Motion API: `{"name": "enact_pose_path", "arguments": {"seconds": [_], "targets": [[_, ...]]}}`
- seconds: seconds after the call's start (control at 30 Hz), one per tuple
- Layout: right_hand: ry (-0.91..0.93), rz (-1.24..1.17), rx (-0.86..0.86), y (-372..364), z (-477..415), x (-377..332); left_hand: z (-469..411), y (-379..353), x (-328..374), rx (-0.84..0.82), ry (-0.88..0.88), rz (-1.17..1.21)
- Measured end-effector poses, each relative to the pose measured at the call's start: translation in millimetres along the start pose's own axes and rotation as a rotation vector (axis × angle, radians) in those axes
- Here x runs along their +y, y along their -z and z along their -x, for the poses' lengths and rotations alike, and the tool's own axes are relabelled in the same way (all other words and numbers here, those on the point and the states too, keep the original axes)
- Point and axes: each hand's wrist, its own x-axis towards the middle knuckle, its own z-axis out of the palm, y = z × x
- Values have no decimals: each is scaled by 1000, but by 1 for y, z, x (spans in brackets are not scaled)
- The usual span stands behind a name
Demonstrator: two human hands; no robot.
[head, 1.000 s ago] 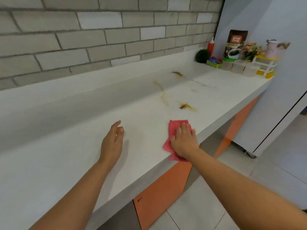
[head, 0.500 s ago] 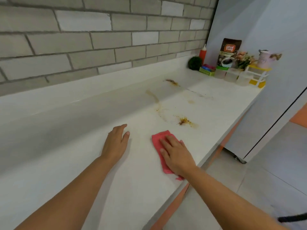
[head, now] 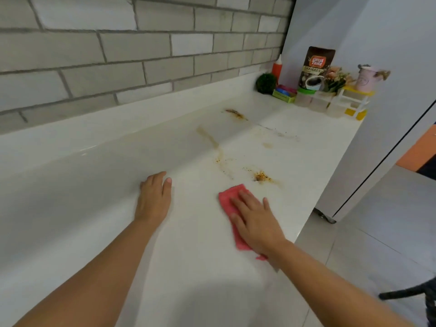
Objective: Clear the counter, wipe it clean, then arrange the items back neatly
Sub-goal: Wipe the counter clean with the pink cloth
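Left hand [head: 154, 199], right hand [head: 256, 223]: both flat

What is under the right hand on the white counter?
A pink cloth lies flat on the white counter under the right hand. Its far end and near edge show; the palm covers its middle. The counter beneath the cloth is hidden.

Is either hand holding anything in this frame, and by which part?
Nothing is held. The right hand presses flat on the pink cloth, covering its middle; the left hand rests bare on the counter.
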Motion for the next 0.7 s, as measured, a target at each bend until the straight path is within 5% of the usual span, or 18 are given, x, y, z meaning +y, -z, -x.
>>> {"name": "enact_pose_path", "arguments": {"seconds": [0.17,0.43,0.7], "targets": [[-434,62,42,20,-67,94,0,-2,3,-23,18,-24],[-72,30,-6,6,13,35,-1,-3,1,-25,37,-37],[-354,85,45,24,-80,101,2,-7,2,-25,13,-141]]}}
